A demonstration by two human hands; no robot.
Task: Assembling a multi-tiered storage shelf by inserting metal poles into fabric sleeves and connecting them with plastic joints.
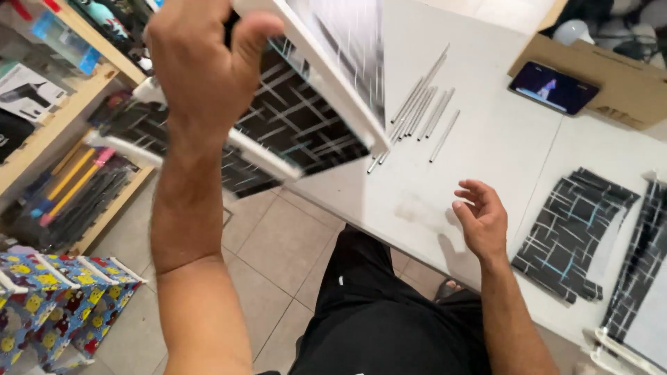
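With only the left hand (201,69) clamped on the rack (292,104) and the right hand (481,221) open, it could swing down and scatter the rods (420,111) off the table (500,132).

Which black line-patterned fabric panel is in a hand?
The white-framed black patterned panel raised in the left hand; the two black patterned fabric pieces lie flat on the table.
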